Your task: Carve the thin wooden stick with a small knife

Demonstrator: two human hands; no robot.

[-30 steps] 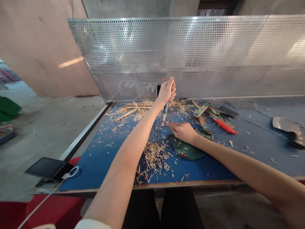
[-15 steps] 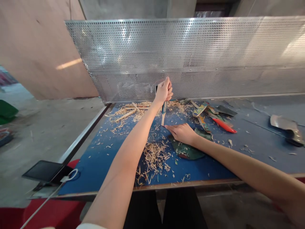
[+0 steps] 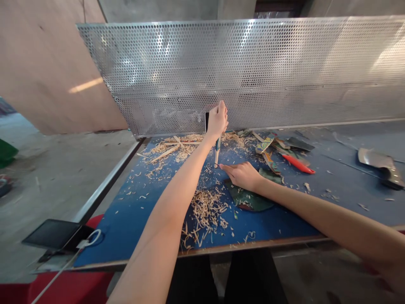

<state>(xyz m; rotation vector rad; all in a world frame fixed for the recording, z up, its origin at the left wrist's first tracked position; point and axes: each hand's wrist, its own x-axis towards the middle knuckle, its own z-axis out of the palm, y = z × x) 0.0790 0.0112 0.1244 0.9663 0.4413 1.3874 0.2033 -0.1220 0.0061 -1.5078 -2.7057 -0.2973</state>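
Observation:
My left hand (image 3: pixel 218 118) is closed around the upper part of a wooden stick (image 3: pixel 217 152), held nearly upright over the blue tabletop. Blue-green colour covers the stick below my fist, while its lower end is pale, bare wood. My right hand (image 3: pixel 243 175) rests low on the table, with thumb and finger pinching a small, thin dark blade (image 3: pixel 217 164) against that pale end. Most of the blade is hidden by my fingers. Beneath the right hand and wrist lies a dark green flat piece (image 3: pixel 249 200). Curled wood shavings (image 3: pixel 207 207) are heaped nearer to me.
A perforated metal screen (image 3: pixel 177 76) stands along the table's far edge. Thin wood strips (image 3: pixel 165 153) lie at back left. A red-handled tool (image 3: pixel 298 164), painted scraps (image 3: pixel 265 144) and a curved metal piece (image 3: pixel 376 160) lie right. A black tablet-like device (image 3: pixel 52 233) sits at the left corner.
The dark blade now shows across the stick's lower end, slightly higher than before, as my right fingertips shift a little. My left hand keeps its hold. The whole view has shifted slightly.

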